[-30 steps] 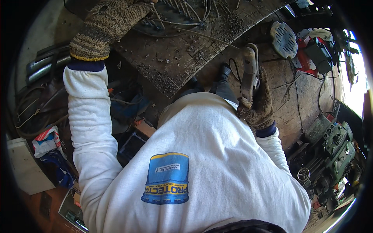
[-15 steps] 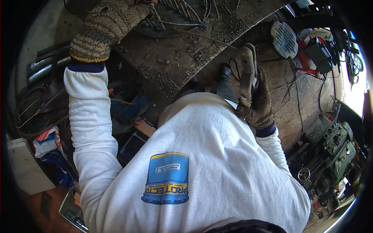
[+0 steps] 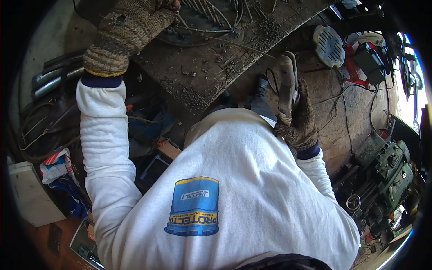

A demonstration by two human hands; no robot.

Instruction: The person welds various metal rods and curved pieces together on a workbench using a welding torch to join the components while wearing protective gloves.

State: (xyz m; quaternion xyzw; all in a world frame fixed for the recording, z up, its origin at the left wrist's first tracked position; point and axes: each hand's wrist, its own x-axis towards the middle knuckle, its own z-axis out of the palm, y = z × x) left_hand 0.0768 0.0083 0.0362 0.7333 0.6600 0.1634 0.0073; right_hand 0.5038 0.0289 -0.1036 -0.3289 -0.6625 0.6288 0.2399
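At the upper left, my left hand (image 3: 130,31) wears a brown knitted glove. Its fingers are closed at the rim of a round metal frame (image 3: 204,30) with several thin rods, lying on the metal table (image 3: 184,81). What the fingers pinch is hidden at the picture's edge; one bare fingertip shows. Right of the table, my right hand (image 3: 300,123), gloved alike, grips a worn welding electrode holder (image 3: 286,85). A thin welding rod (image 3: 245,45) runs from the holder's jaw leftward over the table toward the frame. Whether its tip touches the frame I cannot tell.
Dark crumbs and slag (image 3: 265,31) litter the tabletop. Beyond its right edge stand a slotted round stool seat (image 3: 329,46) and a red metal stand (image 3: 357,72). Cables (image 3: 346,112) trail over the floor. A green machine (image 3: 389,166) sits at right; bags (image 3: 60,166) lie at left.
My left hand and wrist have shifted slightly toward me and to the right. My right hand keeps its grip on the electrode holder, nearly still.
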